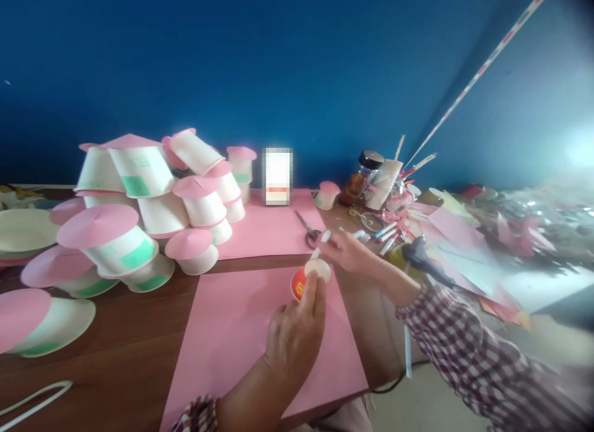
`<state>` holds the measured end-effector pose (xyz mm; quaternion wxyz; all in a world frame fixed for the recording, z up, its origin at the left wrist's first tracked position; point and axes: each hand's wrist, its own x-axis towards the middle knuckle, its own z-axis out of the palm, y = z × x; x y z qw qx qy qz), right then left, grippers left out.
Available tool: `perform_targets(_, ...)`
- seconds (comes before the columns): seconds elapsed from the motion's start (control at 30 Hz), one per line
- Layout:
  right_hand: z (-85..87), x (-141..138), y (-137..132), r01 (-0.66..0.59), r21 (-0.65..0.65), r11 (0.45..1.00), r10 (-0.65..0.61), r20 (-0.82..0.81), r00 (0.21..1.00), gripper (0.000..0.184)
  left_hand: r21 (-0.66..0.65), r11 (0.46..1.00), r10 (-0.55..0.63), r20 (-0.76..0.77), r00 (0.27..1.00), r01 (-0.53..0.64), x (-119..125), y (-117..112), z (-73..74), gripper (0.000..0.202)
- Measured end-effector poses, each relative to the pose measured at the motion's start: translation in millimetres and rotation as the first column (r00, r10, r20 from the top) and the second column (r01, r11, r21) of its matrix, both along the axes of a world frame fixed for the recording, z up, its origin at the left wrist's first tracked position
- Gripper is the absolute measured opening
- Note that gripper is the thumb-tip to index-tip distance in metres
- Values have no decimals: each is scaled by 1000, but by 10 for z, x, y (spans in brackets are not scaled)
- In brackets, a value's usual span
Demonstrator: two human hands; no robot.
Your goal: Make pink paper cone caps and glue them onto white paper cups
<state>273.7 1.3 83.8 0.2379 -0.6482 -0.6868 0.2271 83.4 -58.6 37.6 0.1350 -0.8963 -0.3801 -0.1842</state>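
In the head view my left hand is closed around a small red paper cup with a yellow mark. The cup is tipped on its side, and its round white end faces right. At the cup's upper right, my right hand pinches a narrow white strip, whose lower end reaches the cup's edge. I cannot tell whether it is stuck there. Under both hands lies a pink sheet. Just behind my right hand rest dark-handled scissors.
Paper cups with pink cone tops are stacked on the left of the brown table. A pixelated bright panel stands behind. To the right are a black-lidded jar, stacked white cups, markers and a glue gun.
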Motion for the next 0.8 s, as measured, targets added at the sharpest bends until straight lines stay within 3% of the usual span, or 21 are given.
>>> perform_targets(0.27, -91, 51, -461, 203, 70, 977, -196, -95, 976, 22, 29, 1000, -12, -7, 1000, 12, -7, 5, 33, 46)
perform_targets(0.43, -139, 8, -747, 322, 105, 941, -301, -176, 937, 23, -24, 1000, -11, -2, 1000, 11, 4, -1, 91, 44)
perform_targets(0.57, -167, -41, -916, 375, 86, 923, -347, -235, 908, 23, -83, 997, 2, 3, 1000, -2, 10, -12, 94, 48)
perform_targets(0.8, -295, -169, -1149, 441, 194, 876, -402, -212, 891, 17, -83, 997, -2, 31, 1000, 5, -2, -25, 73, 49)
